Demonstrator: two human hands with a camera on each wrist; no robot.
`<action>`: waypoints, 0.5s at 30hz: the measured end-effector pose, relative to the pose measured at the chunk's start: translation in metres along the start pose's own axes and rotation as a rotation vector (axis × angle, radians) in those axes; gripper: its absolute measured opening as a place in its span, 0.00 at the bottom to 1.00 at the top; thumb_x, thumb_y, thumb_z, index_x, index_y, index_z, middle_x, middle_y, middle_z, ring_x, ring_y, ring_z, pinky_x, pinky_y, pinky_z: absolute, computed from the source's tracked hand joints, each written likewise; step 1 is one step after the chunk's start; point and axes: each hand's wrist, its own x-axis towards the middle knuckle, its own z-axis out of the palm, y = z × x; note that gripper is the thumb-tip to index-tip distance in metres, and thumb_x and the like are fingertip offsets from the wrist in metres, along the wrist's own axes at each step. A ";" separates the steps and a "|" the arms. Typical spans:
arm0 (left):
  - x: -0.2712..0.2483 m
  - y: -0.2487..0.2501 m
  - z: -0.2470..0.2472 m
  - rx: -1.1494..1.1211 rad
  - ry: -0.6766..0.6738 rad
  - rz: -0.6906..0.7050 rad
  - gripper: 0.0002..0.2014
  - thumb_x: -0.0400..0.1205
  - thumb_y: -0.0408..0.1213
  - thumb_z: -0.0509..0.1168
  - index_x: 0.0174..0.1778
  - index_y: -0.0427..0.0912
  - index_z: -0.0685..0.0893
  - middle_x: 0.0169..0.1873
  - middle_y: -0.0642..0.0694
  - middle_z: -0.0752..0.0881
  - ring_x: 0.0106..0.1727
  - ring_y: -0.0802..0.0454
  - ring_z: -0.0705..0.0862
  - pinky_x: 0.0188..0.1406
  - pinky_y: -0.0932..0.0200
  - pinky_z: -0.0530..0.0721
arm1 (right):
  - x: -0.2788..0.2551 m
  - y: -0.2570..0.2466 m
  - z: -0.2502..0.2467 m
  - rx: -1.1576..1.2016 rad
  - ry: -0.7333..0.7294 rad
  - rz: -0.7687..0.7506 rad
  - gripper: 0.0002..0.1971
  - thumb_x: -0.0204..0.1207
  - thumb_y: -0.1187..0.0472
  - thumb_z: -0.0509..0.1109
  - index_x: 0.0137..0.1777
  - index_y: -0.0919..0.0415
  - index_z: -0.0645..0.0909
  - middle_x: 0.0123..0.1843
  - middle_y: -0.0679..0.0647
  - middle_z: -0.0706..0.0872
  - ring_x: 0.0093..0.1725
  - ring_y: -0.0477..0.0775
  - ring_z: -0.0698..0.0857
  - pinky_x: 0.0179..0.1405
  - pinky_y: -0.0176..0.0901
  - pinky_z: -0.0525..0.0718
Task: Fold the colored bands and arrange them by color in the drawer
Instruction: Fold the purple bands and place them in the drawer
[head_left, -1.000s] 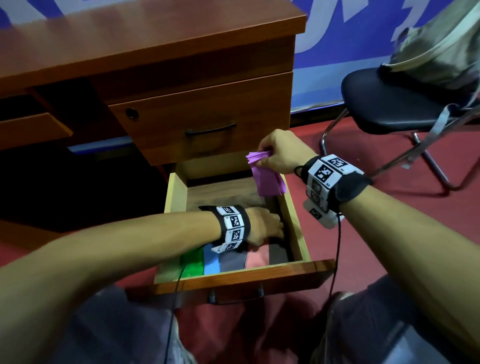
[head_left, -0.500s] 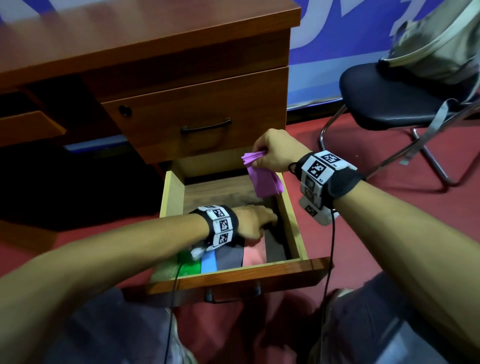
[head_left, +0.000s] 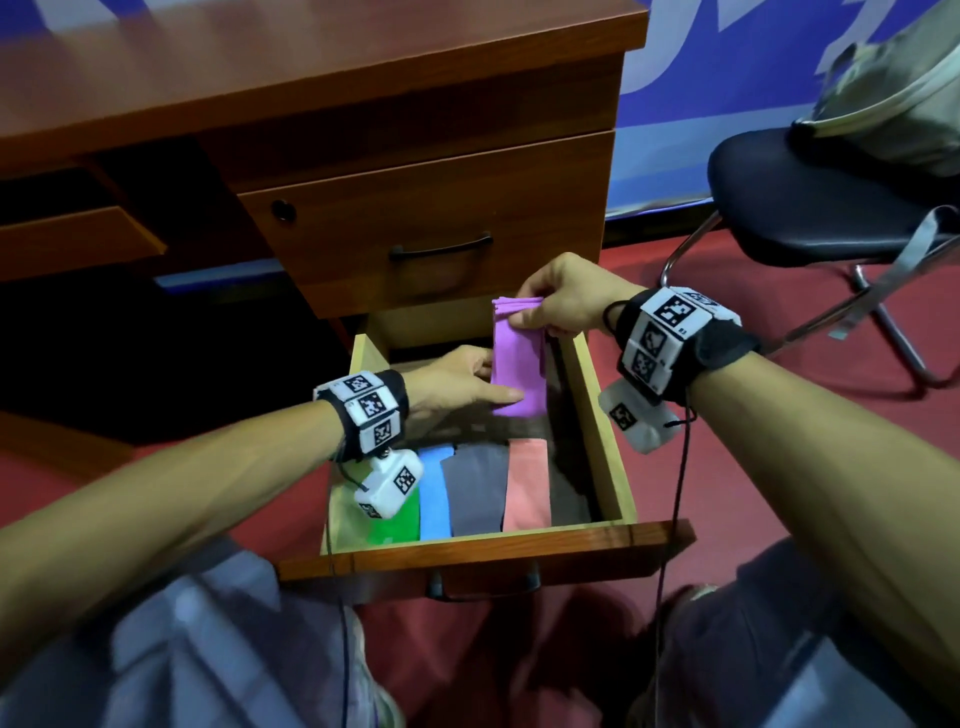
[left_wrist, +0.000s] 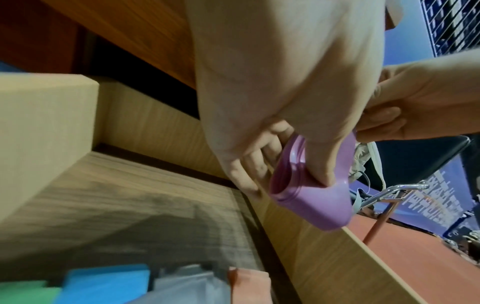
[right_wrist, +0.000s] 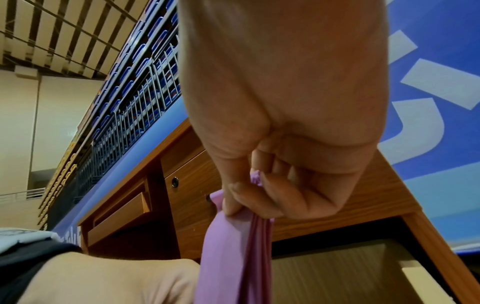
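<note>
A folded purple band (head_left: 519, 364) hangs upright over the back of the open wooden drawer (head_left: 597, 431). My right hand (head_left: 530, 318) pinches its top edge. My left hand (head_left: 485, 378) pinches its lower part between thumb and fingers. The left wrist view shows that pinch (left_wrist: 291, 174) on the band's looped bottom fold (left_wrist: 319, 199). In the right wrist view my right hand (right_wrist: 246, 203) grips the purple band (right_wrist: 228, 257). Folded green (head_left: 397, 525), blue (head_left: 434, 493), grey (head_left: 475, 488) and salmon (head_left: 527, 483) bands lie side by side at the drawer's front, with a dark one (head_left: 569, 499) at the right.
A shut drawer with a black handle (head_left: 441, 250) sits directly above the open one, under the desk top. A black chair (head_left: 810, 208) carrying a bag (head_left: 893, 98) stands to the right on red floor. My knees are below the drawer front (head_left: 467, 558).
My left hand has lifted off the bands lying in the drawer and taken hold of the purple band's lower part. The band now hangs straighter in my right hand.
</note>
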 end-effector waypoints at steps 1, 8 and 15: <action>-0.004 -0.004 -0.007 -0.026 -0.009 -0.019 0.18 0.79 0.23 0.74 0.66 0.30 0.85 0.56 0.39 0.92 0.56 0.49 0.91 0.66 0.52 0.86 | 0.003 -0.001 0.002 0.033 -0.011 0.009 0.06 0.76 0.56 0.79 0.46 0.57 0.90 0.34 0.54 0.87 0.28 0.46 0.81 0.27 0.38 0.79; -0.023 -0.022 -0.046 0.032 0.009 -0.263 0.12 0.80 0.22 0.73 0.59 0.30 0.87 0.43 0.41 0.91 0.37 0.54 0.90 0.43 0.61 0.89 | 0.031 -0.014 0.061 0.143 -0.039 0.055 0.05 0.79 0.63 0.75 0.47 0.65 0.87 0.28 0.58 0.84 0.19 0.45 0.79 0.18 0.35 0.79; -0.026 -0.038 -0.049 0.119 0.018 -0.559 0.06 0.84 0.22 0.65 0.49 0.38 0.79 0.37 0.39 0.79 0.37 0.48 0.80 0.40 0.52 0.82 | 0.074 -0.001 0.127 0.111 -0.092 0.141 0.10 0.79 0.65 0.74 0.35 0.59 0.84 0.30 0.60 0.87 0.27 0.55 0.85 0.19 0.36 0.79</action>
